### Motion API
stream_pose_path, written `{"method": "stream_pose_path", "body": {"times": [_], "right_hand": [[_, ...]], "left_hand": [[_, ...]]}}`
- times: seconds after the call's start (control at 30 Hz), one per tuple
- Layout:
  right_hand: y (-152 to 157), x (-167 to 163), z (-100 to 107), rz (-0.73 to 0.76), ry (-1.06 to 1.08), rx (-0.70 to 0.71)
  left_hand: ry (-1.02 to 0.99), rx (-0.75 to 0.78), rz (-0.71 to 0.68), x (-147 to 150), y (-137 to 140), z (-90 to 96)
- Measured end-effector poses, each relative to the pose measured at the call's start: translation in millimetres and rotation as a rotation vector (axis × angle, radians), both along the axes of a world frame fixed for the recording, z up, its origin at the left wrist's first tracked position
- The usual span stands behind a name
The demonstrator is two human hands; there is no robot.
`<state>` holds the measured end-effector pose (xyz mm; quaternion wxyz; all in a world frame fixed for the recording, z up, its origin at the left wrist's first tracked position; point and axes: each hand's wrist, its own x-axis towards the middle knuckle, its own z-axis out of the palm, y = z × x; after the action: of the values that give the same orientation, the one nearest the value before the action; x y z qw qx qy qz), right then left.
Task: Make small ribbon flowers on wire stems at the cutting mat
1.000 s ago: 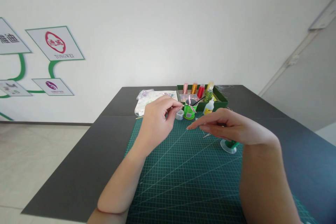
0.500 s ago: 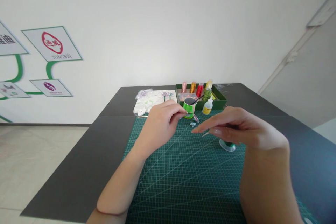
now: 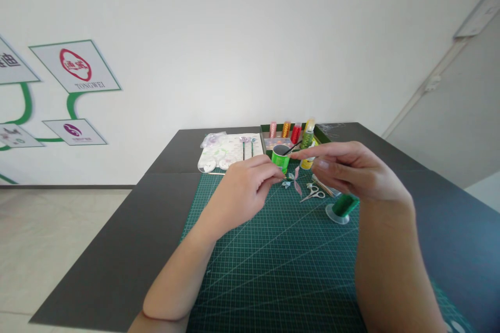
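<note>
My left hand is closed in a pinch over the mat, holding the thin stem of a small artificial flower sprig with pink and pale blue petals or leaves. To its right is my right hand, index finger stretched toward the sprig, thumb and other fingers curled together. Whatever those curled fingers hold is too fine or hidden to make out. A spool of green thread lies tipped on its clear flange below the right hand. Small scissors rest between the hands on the green cutting mat.
Behind the hands stands a green can with a dark stick in it. A dark green box holds several colored thread spools. A yellow-labelled bottle is partly hidden. At back left, a white board carries stemmed pieces and white discs.
My right hand has risen and shifted slightly, its index finger now straighter, uncovering the scissors and green spool. The sprig has turned in my left hand, which moved slightly right.
</note>
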<state>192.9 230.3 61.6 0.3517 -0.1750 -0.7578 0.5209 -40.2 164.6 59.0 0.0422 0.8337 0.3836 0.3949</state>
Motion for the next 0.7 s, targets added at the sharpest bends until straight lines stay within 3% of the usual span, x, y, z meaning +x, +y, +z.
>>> {"method": "stream_pose_path", "body": {"times": [0.37, 0.7], "right_hand": [[15, -12, -8, -0.060, -0.043, -0.031], [27, -20, -19, 0.062, -0.169, -0.001]], "left_hand": [[-0.033, 0.003, -0.032, -2, -3, 3.4], [-0.102, 0.055, 0.037, -9, -4, 6.9]]}}
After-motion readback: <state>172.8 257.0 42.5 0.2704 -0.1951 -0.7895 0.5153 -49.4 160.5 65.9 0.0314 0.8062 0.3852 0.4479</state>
